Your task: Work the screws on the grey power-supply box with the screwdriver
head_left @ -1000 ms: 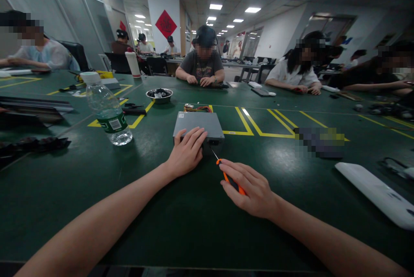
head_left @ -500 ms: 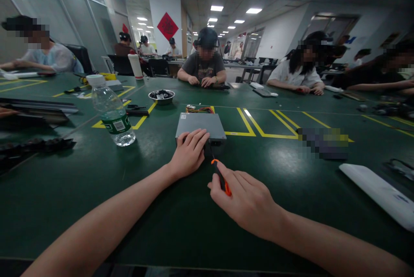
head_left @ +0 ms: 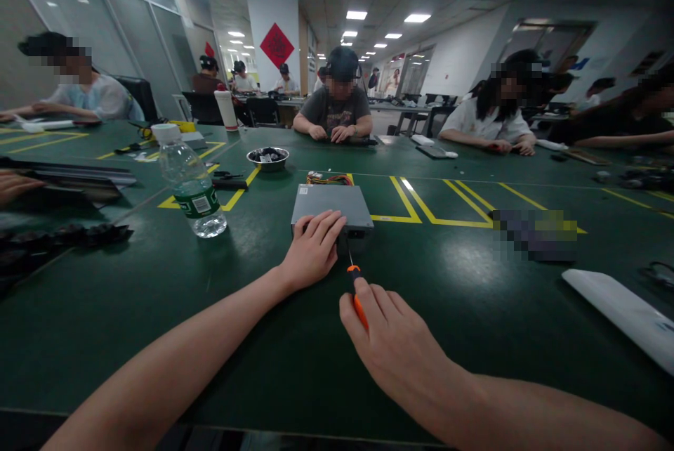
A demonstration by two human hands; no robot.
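Note:
A grey computer power supply point(head_left: 331, 201) sits on the green table in front of me, its bundle of wires point(head_left: 329, 179) at the far side. My left hand point(head_left: 312, 247) grips its near edge, fingers laid over the top; the thumb is hidden. My right hand point(head_left: 390, 324) is wrapped round the orange and black handle of a screwdriver point(head_left: 359, 307). The thin shaft points away from me at the power supply's near face, below the top edge. Shadow there hides the tip, so contact with a screw cannot be made out.
A water bottle point(head_left: 197, 191) stands left of the power supply, a metal bowl point(head_left: 267, 159) of small dark parts behind it. Dark parts point(head_left: 68, 240) lie at the left, a white elongated object point(head_left: 616, 310) at the right. A co-worker point(head_left: 337, 103) sits opposite; others sit along the table.
My right hand has shifted slightly toward me with the screwdriver, and more of its shaft shows. The left hand stays on the power supply. The whole view has shifted slightly.

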